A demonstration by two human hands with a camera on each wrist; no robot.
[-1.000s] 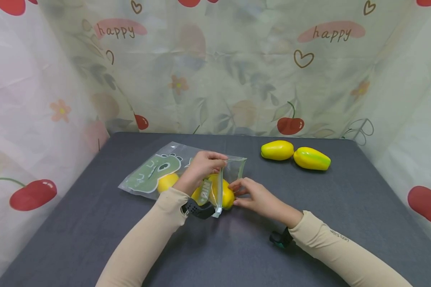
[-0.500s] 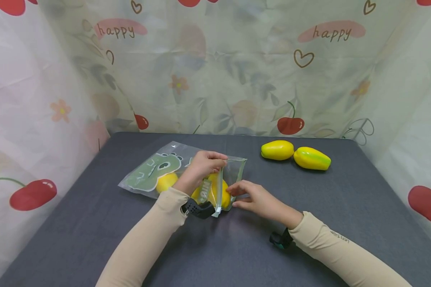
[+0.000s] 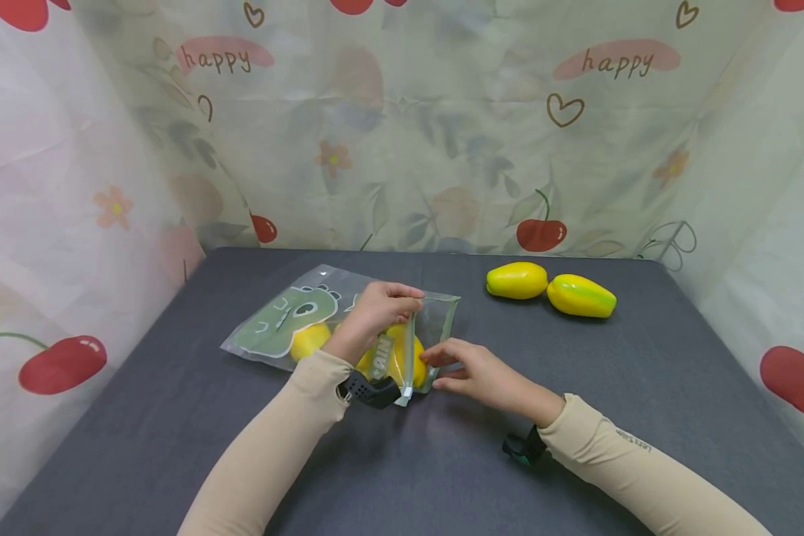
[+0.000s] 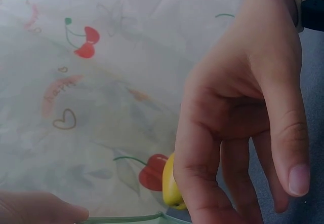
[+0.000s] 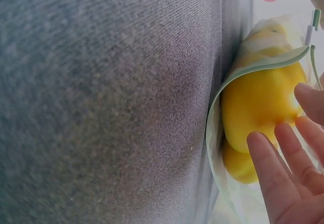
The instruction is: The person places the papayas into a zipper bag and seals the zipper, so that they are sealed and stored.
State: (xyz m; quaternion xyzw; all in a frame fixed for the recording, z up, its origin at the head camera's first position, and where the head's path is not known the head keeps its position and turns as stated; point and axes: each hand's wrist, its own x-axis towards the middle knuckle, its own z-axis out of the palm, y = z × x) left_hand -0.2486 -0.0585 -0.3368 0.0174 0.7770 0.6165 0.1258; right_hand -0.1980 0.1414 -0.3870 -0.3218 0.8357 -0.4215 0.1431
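Observation:
My left hand (image 3: 375, 311) pinches the upper edge of a clear zip bag (image 3: 257, 339) with a green cartoon print, lying on the table with its mouth to the right. Yellow papaya-like fruits (image 5: 258, 105) are inside, partly hidden by the left wrist in the head view. My right hand (image 3: 481, 374) is at the mouth, its fingers loosely spread and the fingertips right by the nearest fruit. In the right wrist view those fingers (image 5: 273, 176) are fairly straight, and the bag's green rim curves round the fruit. The white zip slider (image 3: 404, 395) hangs at the near corner.
Two more yellow fruits, one to the left (image 3: 517, 281) and one to the right (image 3: 581, 296), lie nearly end to end at the back right of the dark table (image 3: 455, 476). A printed curtain (image 3: 402, 126) encloses the back and sides.
My right fingers have shifted slightly left at the bag's mouth, and the nearest fruit sits a little further inside. My left hand keeps its pinch in the same place.

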